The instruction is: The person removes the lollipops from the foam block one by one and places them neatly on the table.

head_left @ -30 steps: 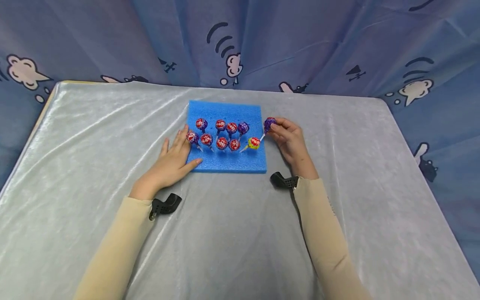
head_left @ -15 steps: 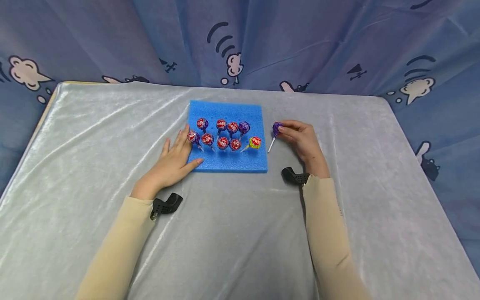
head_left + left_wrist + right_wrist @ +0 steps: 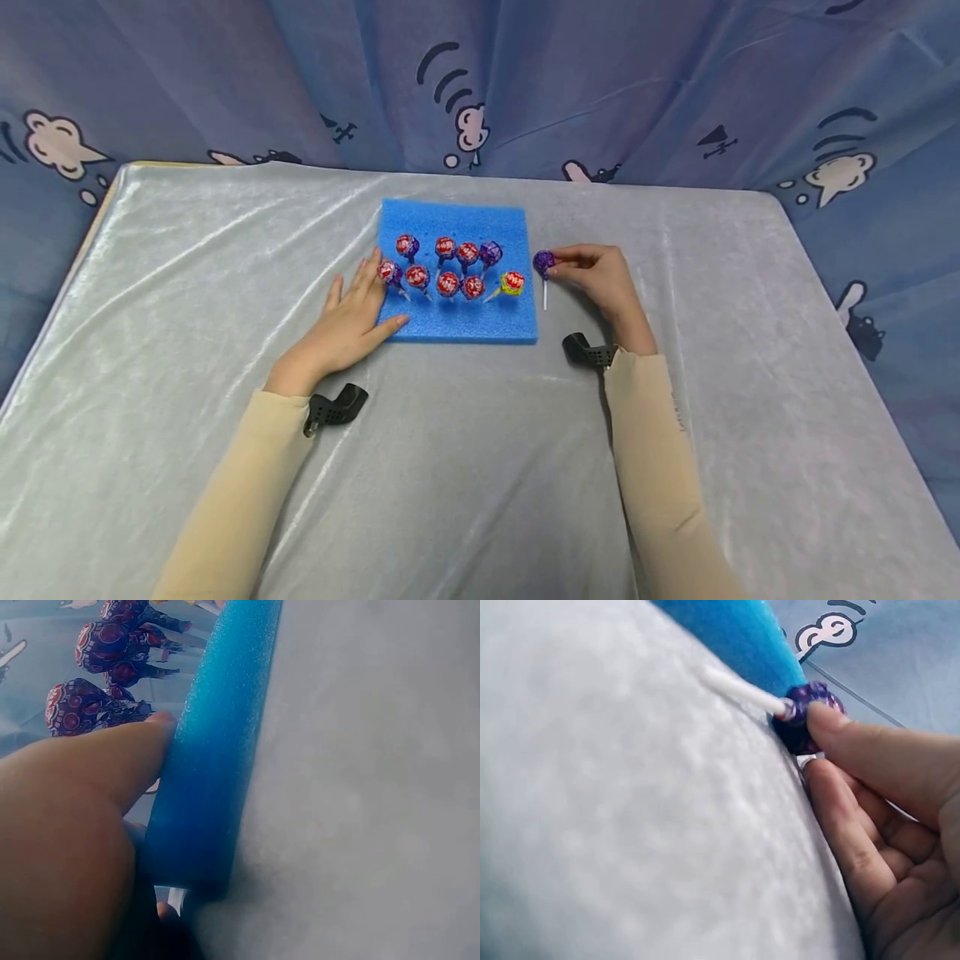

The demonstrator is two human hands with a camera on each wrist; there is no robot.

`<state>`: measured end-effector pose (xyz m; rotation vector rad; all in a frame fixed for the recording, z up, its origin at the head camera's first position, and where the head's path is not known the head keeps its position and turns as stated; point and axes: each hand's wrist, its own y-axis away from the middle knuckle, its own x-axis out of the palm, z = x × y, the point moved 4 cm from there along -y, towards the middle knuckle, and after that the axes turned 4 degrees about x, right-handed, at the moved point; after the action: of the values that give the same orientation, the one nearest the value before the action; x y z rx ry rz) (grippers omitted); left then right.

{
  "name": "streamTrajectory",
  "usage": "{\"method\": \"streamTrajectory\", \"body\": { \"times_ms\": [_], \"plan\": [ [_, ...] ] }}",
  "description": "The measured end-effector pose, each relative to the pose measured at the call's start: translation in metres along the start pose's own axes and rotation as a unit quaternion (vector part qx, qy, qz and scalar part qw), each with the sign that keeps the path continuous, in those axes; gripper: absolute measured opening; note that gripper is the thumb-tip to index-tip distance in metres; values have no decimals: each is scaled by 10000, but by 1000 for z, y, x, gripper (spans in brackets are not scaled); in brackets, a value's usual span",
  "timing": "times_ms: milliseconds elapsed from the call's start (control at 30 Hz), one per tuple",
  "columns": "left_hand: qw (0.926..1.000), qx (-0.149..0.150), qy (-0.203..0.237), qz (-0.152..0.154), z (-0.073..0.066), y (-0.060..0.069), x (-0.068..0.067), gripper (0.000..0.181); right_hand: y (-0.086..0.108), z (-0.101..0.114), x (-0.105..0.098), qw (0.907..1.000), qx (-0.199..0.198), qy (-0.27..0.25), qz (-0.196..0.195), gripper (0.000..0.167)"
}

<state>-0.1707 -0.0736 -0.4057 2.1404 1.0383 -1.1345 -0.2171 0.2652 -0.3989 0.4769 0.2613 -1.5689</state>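
My left hand (image 3: 341, 333) rests at the left side of a blue foam block (image 3: 457, 329), fingers spread along its edge and thumb over its near left part. Several wrapped lollipops stand by their sticks in the foam, in two rows. Most have red and purple wrappers; the front right one is a yellow lollipop (image 3: 513, 283). Just right of the block, my right hand (image 3: 600, 279) pinches a purple lollipop (image 3: 791, 735) by its wrapped head between thumb and fingers. Its white stick (image 3: 742, 691) points toward me, low over the cloth. Whether it touches the cloth, I cannot tell.
A pale grey velvety cloth (image 3: 465, 467) covers the table. Behind the far edge hangs a blue patterned curtain (image 3: 600, 83). A black wrist camera mount (image 3: 337, 406) sits at the left sleeve, another camera mount (image 3: 588, 352) at the right.
The right hand has drawn the purple lollipop off the foam's right edge to the table beside it. Its stick has swung from leaning over the foam to pointing at me. The left hand stays put.
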Motion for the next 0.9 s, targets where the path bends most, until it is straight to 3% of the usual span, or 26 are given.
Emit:
{"method": "streamTrajectory", "body": {
  "times_ms": [267,500,733,900],
  "plan": [
    [10000,2,-12,-6,0,-2,2,78,2,-3,-6,9966,-29,-823,-79,33],
    [10000,-20,-18,-40,1,-1,0,76,5,15,-8,9814,-753,-1756,168,28],
    [10000,-23,-10,-46,0,-1,0,76,18,43,7,9632,-1349,-1848,1414,21],
    [10000,-33,-18,-29,0,-1,0,77,23,50,19,9563,-1380,-1648,1982,24]
  ]
}}
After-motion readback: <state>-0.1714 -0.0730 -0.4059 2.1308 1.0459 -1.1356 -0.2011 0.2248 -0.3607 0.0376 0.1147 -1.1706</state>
